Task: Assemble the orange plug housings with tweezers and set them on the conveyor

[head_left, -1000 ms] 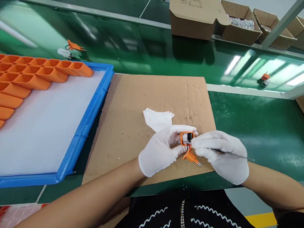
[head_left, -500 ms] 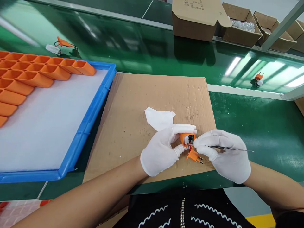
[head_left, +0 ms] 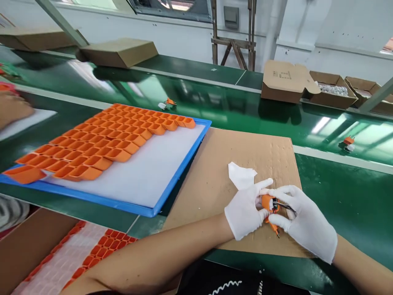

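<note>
Here's the orange housing, low over the right-hand part of the cardboard sheet, cradled in the left hand, gloved fingers closed around it. Its open end faces the right hand, and that's the relation to watch: the mouth lies to the left of those fingertips, close by, with a dark component showing in it. The long axis seems to run roughly side to side, though the gloves hide much of it. The right hand is pinched narrow on slim metal tweezers, tips at the opening; whether they grip anything, I can't tell. Below hangs the orange plug, pins angled towards the wearer and slightly right.

Just beyond the left hand, a white scrap on the cardboard. Further left, a blue tray carries rows of orange sleeves. Green table to the right; far left, a co-worker's hand, blurred.
</note>
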Demonstrator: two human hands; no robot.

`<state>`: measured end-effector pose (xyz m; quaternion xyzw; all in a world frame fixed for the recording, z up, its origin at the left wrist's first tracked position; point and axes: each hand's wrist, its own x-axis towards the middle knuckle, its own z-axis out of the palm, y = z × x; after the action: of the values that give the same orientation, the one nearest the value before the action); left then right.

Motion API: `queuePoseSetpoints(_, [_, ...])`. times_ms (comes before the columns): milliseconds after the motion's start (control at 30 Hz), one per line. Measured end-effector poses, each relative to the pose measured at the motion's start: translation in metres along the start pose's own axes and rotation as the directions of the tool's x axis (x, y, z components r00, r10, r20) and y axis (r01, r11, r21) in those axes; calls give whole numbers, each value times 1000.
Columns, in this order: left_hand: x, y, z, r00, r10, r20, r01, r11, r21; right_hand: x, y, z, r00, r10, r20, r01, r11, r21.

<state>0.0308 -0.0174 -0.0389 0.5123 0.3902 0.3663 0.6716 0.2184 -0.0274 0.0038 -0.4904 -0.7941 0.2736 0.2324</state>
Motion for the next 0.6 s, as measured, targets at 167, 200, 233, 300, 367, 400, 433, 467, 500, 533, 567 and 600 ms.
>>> queuePoseSetpoints(167, [-2,-1,-3,999,34,-5,-34,998,-46,15,-17,-10,993,-12,121,25,994,-109])
queuePoseSetpoints(200, [-2,2,-4,999,42,-25,-42,999,1,18,-21,-11,991,-25,130,45,987,-152])
queuePoseSetpoints(233, [-3,6,-5,997,53,-47,-49,996,71,21,-26,-12,990,-33,140,61,978,-200])
queuePoseSetpoints(300, [-4,14,-7,991,93,-91,-69,968,242,28,-36,-12,985,-22,174,73,952,-298])
queuePoseSetpoints(367, [-6,23,-12,982,146,-118,-93,925,368,39,-45,-13,976,16,216,66,928,-368])
queuePoseSetpoints(400, [-8,28,-18,976,177,-129,-112,907,405,48,-49,-16,969,40,245,61,918,-392])
queuePoseSetpoints(433, [-11,33,-25,970,206,-130,-132,891,434,59,-51,-20,961,67,269,53,909,-413])
queuePoseSetpoints(467, [-16,40,-36,960,241,-140,-154,877,455,72,-52,-25,952,104,288,33,900,-434])
queuePoseSetpoints(500, [-21,47,-49,954,268,-137,-172,858,484,88,-50,-31,943,158,294,-1,882,-471])
queuePoseSetpoints(533, [-26,56,-65,948,284,-142,-175,839,515,105,-45,-37,948,211,238,-64,860,-506])
queuePoseSetpoints(567, [-32,66,-82,925,320,-205,-161,818,552,123,-38,-45,945,269,186,-133,836,-533])
queuePoseSetpoints(600, [-37,77,-99,904,370,-216,-189,797,574,141,-28,-52,931,339,135,-212,805,-554])
